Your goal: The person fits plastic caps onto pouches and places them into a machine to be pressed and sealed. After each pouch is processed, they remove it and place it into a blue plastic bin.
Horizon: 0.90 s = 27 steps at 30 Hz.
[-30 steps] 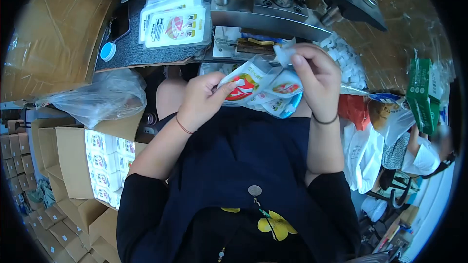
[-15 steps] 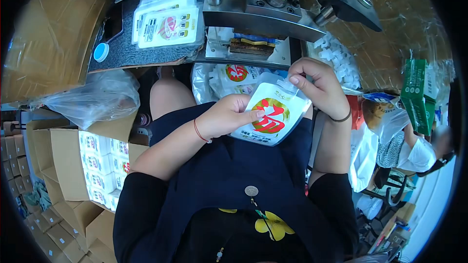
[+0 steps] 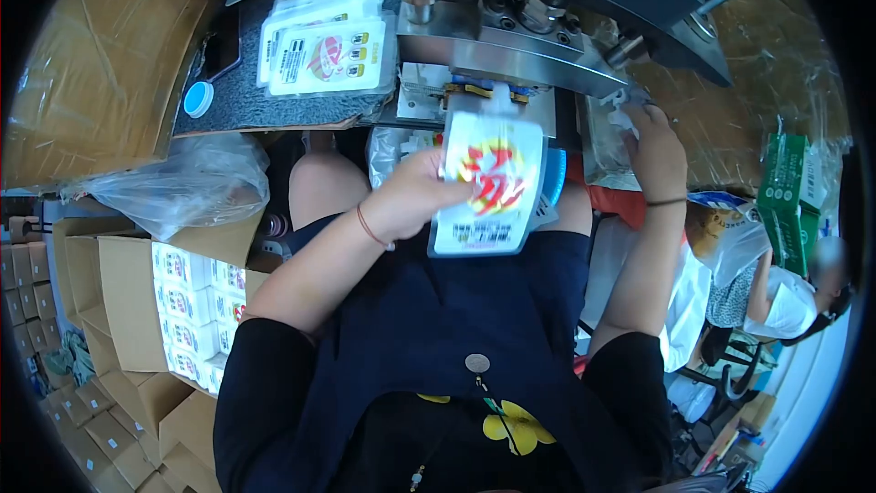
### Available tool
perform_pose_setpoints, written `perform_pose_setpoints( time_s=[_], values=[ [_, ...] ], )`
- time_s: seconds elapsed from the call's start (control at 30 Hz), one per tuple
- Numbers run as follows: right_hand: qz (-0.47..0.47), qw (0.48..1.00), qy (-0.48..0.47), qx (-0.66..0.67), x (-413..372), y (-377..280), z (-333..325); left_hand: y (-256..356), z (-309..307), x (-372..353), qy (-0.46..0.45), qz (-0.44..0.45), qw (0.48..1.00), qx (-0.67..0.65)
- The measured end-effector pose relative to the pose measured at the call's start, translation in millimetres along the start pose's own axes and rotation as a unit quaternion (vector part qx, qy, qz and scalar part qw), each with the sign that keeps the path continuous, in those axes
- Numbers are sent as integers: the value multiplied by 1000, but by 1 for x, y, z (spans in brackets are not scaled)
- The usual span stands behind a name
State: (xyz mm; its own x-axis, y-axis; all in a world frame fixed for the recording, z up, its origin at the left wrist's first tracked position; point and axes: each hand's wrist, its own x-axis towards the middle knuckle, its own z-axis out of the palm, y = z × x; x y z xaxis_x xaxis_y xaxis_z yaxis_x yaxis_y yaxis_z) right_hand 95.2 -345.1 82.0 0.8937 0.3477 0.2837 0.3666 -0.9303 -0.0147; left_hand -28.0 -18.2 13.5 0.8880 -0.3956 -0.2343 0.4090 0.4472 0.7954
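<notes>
My left hand (image 3: 412, 199) grips a white pouch (image 3: 493, 228) by its left edge, thumb across the front. Motion smears the pouch's red and yellow print. Its clear neck (image 3: 500, 99) points up and overlaps the metal block of the press (image 3: 538, 59) in this view. Out to the right, my right hand (image 3: 659, 153) has its fingers curled down beside the press, around a white plastic piece (image 3: 623, 119). Left of the press, a stack of flat printed pouches (image 3: 330, 57) lies on a dark grey mat (image 3: 265, 110).
A blue-white cap (image 3: 198, 99) and a dark phone (image 3: 224, 50) rest on the mat. An open carton (image 3: 128, 306) at lower left holds white printed packs. Plastic bags and a green box (image 3: 787, 192) stand at right, with another person (image 3: 776, 301) beyond.
My right hand has left the pouch's neck and moved right and up to beside the press. With the left hand, the pouch has turned upright and come up toward the press.
</notes>
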Motion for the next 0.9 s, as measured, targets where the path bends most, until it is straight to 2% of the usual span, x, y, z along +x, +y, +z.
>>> perform_pose_setpoints(
  time_s=[0.07, 0.13, 0.2, 0.23, 0.27, 0.3, 0.33, 0.37, 0.4, 0.43, 0.5, 0.57, 0.67, 0.7, 0.77, 0.8, 0.83, 0.87, 0.9],
  values=[
    [17, 996, -78, -51, 7, 7, 14, 24, -4, 8, 18, -18, 1000, -11],
    [30, 997, -61, -41, 7, 0, 19, 35, -9, 13, 10, -61, 997, -37],
    [39, 996, -57, -48, 4, -5, 22, 31, -3, 14, 45, 19, 998, -26],
    [12, 999, -18, -33, 4, -2, 25, 29, -3, 14, 62, 57, 996, -20],
    [-14, 1000, 21, -18, 3, 4, 28, 33, -16, 14, 140, 121, 978, 99],
    [-39, 998, 59, -3, 1, 7, 29, 41, -40, 16, 215, 182, 935, 214],
    [-43, 994, 99, -4, -2, 6, 27, 57, -64, 18, 251, 319, 807, 429],
    [-47, 989, 139, -4, -4, 3, 21, 73, -88, 20, 357, 418, 586, 595],
    [-52, 982, 180, -4, -5, 0, 16, 88, -94, 9, 357, 352, 477, 722],
    [-34, 981, 180, 57, -8, -4, 12, 85, -102, -2, 309, 296, 436, 792],
    [7, 969, 173, 177, -21, -17, 6, 71, -104, -19, 232, 241, 421, 843],
    [-26, 959, 124, 254, -30, -34, 7, 62, -87, -37, 179, 255, 479, 821],
    [-102, 943, 51, 313, -32, -81, 0, 44, -100, -53, 279, 282, 650, 648],
    [-132, 934, 38, 330, -31, -93, 0, 46, -67, -47, 284, 273, 849, 352],
    [-166, 913, 21, 372, -28, -118, -5, 49, -42, -52, 248, 201, 845, 429],
    [-137, 900, 20, 414, -25, -124, -10, 48, -35, -52, 229, 165, 839, 465],
    [-108, 885, 19, 454, -21, -128, -16, 50, -22, -49, 196, 179, 856, 445],
    [-79, 867, 18, 492, -18, -131, -18, 53, -3, -51, 215, 110, 863, 444],
    [-27, 825, 31, 564, -15, -136, -16, 38, -9, -43, 187, 139, 873, 428]
  ],
)
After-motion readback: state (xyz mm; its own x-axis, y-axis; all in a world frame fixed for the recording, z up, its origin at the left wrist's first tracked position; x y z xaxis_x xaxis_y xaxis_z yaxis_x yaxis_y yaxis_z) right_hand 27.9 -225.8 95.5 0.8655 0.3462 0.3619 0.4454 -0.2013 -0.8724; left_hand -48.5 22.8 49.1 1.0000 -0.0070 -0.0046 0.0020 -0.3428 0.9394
